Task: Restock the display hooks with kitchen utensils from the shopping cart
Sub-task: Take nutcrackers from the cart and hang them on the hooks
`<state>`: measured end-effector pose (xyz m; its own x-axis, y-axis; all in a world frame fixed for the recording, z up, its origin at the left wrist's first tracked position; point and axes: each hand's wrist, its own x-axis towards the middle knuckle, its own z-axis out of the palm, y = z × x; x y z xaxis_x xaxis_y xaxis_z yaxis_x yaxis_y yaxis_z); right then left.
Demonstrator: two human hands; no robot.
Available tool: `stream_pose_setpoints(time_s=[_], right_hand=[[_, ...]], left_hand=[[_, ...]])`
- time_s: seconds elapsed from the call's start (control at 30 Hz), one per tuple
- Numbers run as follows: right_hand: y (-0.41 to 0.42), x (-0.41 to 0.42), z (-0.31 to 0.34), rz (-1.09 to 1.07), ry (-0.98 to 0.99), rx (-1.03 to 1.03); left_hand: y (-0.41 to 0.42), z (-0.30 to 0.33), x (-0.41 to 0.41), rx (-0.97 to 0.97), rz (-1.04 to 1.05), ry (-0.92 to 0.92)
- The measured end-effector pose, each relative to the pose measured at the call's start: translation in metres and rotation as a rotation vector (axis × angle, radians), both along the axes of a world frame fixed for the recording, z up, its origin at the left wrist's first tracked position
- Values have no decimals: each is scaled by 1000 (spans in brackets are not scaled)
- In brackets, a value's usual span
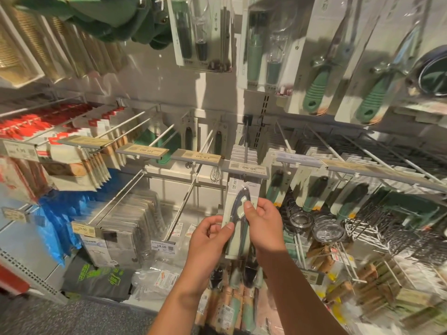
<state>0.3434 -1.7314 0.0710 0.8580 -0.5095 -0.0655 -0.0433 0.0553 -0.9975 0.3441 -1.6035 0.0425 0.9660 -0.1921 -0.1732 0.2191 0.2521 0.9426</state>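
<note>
A carded kitchen utensil (238, 209), a grey metal tool on a white backing card, hangs upright below the price rail tag reading 30.50 (249, 168). My left hand (208, 234) pinches the card's lower left edge between thumb and fingers. My right hand (262, 221) holds the card from the right, thumb pressed on the tool's front. The card's top sits at the hook (246, 151), where several identical cards hang behind it. Whether the card's hole is on the hook is hidden by the tag. The shopping cart is out of view.
Long bare hooks (167, 139) jut out left of centre. Packaged green-handled tools (316, 93) hang above right, wire racks (387, 218) and glass lids (326, 229) lie right. Wooden-handled utensils (232, 301) hang below my wrists. Bagged goods (128, 228) fill the lower left.
</note>
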Motion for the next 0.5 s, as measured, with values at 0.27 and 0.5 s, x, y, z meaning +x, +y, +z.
stream_pose_setpoints(time_s=[0.27,0.5], right_hand=[[4,8,-2,-32,65,-59],[2,33,6,-118,133,-99]], left_hand=[[2,0,2,-20,3,-11],[1,5,6,-7,13,-36]])
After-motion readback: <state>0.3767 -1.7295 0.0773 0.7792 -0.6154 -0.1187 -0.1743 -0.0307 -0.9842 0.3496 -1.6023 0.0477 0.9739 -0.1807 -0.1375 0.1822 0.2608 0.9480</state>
